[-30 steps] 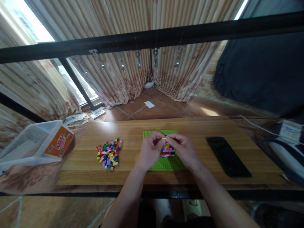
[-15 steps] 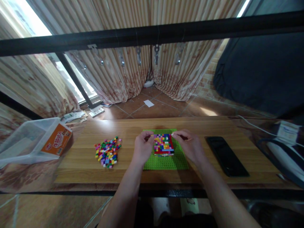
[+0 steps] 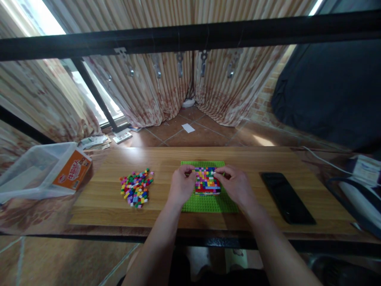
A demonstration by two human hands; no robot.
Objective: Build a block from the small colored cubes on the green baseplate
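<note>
Where the wooden table (image 3: 163,174) stretches left to right across my feed, a green board (image 3: 199,205) lies near its middle. I have the left hand (image 3: 182,185) and right hand (image 3: 236,186) flanking a brick block (image 3: 207,183) on that board, fingers (image 3: 227,171) drawn narrow near its far corners; whether they pinch anything, I cannot tell. The block faces the table's near edge, its long axis unclear to me.

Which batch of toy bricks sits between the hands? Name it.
The stacked block on the green board, flanked by the left hand and right hand. The loose pile lies spread on the wooden table, left of both hands.
</note>
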